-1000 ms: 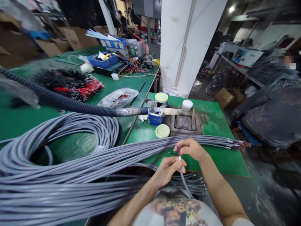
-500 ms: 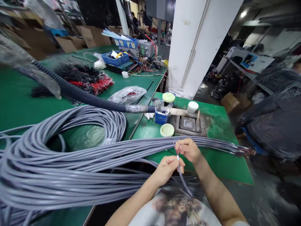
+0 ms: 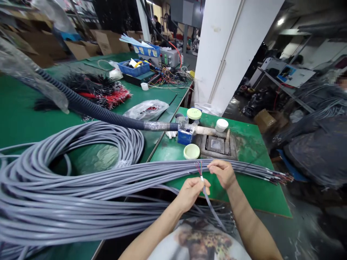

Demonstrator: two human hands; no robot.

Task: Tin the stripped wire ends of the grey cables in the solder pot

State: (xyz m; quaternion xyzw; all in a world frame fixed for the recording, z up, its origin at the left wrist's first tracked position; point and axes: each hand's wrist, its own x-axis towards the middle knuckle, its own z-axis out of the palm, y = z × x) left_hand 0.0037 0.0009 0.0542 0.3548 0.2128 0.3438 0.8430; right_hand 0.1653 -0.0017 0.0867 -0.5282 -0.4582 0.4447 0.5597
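My left hand (image 3: pixel 191 193) is closed around a grey multi-core cable (image 3: pixel 209 204), just below its stripped end. Thin coloured wires (image 3: pixel 200 168), pink, red and bluish among them, fan upward from a white band at the end of the jacket. To the right of these wires is my right hand (image 3: pixel 222 174), thumb and fingers drawn together in a pinch; whether anything is between the fingertips is too small to tell. Behind both hands a bundle of grey cables (image 3: pixel 162 168) runs across the table, its stripped ends (image 3: pixel 283 177) at the right.
A large coil of grey cable (image 3: pixel 35 173) fills the left side. Beyond the bundle stand a square solder pot (image 3: pixel 217 145), a pale green dish (image 3: pixel 191 151), lidded tubs (image 3: pixel 221 125) and a blue box (image 3: pixel 185 136). A ribbed hose (image 3: pixel 108 115) crosses overhead. A person (image 3: pixel 317 144) is at the right.
My right hand has moved slightly right, away from the wires it was pinching. The wires now stand spread apart. My left hand keeps hold of the cable, a little further left.
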